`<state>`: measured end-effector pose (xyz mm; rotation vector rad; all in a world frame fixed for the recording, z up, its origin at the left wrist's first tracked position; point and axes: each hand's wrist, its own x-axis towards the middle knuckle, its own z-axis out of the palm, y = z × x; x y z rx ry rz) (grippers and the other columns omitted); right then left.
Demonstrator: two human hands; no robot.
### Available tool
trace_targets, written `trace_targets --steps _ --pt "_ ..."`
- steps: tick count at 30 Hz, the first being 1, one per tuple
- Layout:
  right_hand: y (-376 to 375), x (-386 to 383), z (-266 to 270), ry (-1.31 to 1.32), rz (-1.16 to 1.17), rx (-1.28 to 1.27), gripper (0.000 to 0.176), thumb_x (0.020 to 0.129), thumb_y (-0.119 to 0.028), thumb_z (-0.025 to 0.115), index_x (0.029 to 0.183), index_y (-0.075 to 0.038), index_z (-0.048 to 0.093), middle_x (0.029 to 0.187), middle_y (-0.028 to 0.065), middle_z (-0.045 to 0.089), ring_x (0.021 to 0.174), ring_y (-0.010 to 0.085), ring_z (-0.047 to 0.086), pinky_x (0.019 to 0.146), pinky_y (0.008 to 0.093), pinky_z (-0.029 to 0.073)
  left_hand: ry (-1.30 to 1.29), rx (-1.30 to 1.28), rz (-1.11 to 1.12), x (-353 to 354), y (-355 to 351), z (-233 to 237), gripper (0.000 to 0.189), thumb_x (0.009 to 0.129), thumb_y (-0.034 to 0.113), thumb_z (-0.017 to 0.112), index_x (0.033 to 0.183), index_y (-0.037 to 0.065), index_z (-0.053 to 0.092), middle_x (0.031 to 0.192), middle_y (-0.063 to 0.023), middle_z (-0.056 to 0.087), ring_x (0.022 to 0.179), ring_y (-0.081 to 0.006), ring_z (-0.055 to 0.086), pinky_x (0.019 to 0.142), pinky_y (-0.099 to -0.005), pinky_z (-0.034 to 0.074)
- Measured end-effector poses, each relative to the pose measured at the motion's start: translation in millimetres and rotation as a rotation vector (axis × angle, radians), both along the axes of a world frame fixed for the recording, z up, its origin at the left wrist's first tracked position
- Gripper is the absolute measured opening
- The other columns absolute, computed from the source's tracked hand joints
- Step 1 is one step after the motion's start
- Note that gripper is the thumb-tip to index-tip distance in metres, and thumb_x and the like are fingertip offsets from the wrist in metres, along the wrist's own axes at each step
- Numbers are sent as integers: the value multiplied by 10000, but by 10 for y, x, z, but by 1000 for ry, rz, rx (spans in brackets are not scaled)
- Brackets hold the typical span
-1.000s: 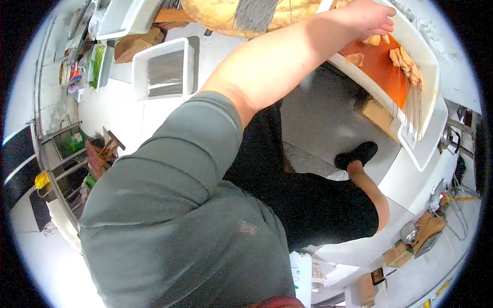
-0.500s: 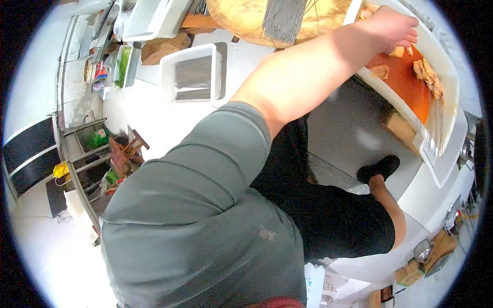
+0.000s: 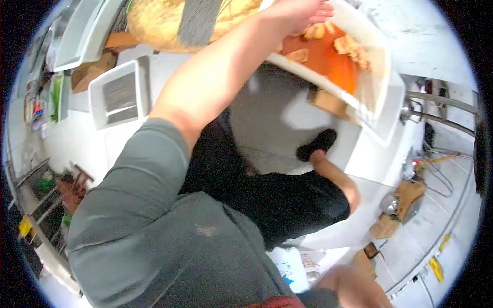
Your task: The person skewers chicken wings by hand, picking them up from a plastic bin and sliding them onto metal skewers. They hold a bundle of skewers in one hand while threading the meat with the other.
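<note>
My left hand [image 3: 308, 13] is over the white tray [image 3: 380, 77] at the top edge, partly cut off by the frame. Its fingers are curled together; whatever they hold is hidden. Pieces of pale meat [image 3: 350, 49] lie in the tray in orange-red liquid [image 3: 328, 64], with thin metal skewers [image 3: 365, 90] at the tray's right end. A bundle of grey skewers [image 3: 199, 20] rests on a round wooden board [image 3: 154, 23] left of my hand. At the bottom right my right arm shows blurred; my right hand is outside the view.
A white bin with more skewers [image 3: 120, 97] stands at the left, near another white tray [image 3: 82, 36] and green vegetables [image 3: 56, 97]. Cardboard boxes [image 3: 411, 197] and a metal bowl [image 3: 389, 204] are at the lower right. My leg and dark shoe [image 3: 317, 145] show below the tray.
The view has swung, so the tray, board and bin appear farther left. My left hand is still over the tray, now nearer the top edge. My right arm has come into view at the bottom.
</note>
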<state>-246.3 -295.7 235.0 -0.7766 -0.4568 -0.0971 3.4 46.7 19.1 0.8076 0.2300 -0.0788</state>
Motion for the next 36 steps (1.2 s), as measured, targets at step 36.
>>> trace_targets --steps 36 --pt "878 190 -160 -239 571 -111 392 883 -372 622 1216 -173 565 556 61 503 348 116 369 312 305 276 48 144 97 -27 39 78 342 943 215 546 1169 -41 521 1085 -162 620 958 -235 632 805 -292 534"
